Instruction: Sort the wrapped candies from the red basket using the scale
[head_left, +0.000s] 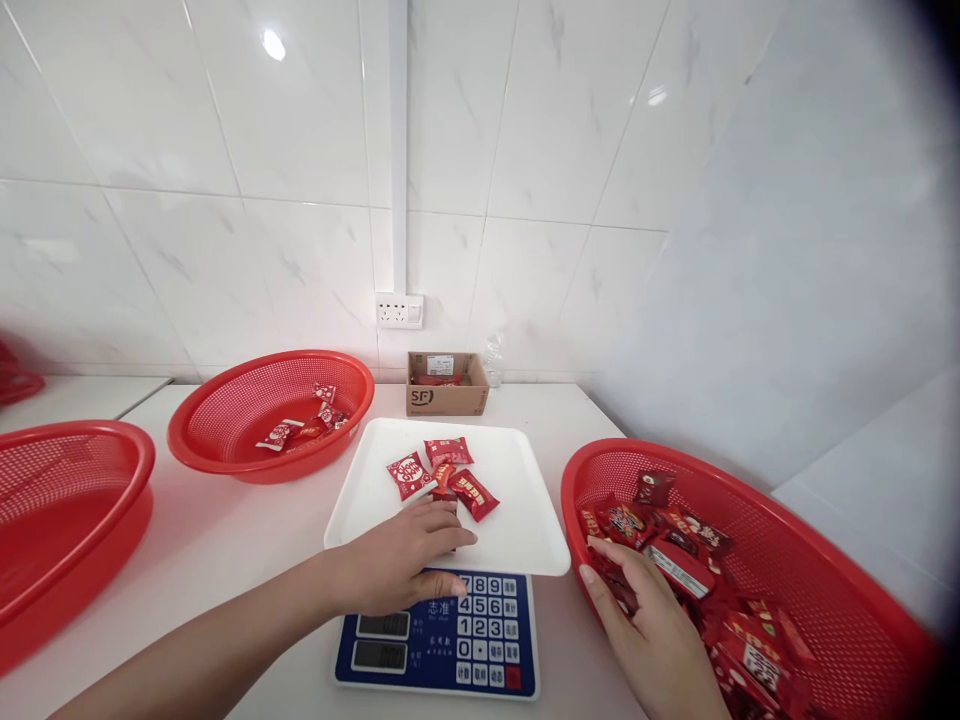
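Note:
My left hand [409,555] is stretched over the front of a white weighing tray [517,500], palm down and fingers extended. Its fingertips partly cover a dark red packet beneath them. Just beyond lie several small red snack packets [477,495], one with a white-and-red pattern [409,475]. The tray sits on a digital scale with a blue keypad [439,670]. My right hand [649,625] reaches over the near rim of a red basket [840,540], thumb and index finger apart, beside heaped red snack packets [679,568]. Its other fingers are partly hidden.
A red basket [217,410] at the back left holds several packets. Another red basket [75,550] stands at the left edge. Behind the tray is a small cardboard box [450,400], close to the tiled wall and a power socket [400,311].

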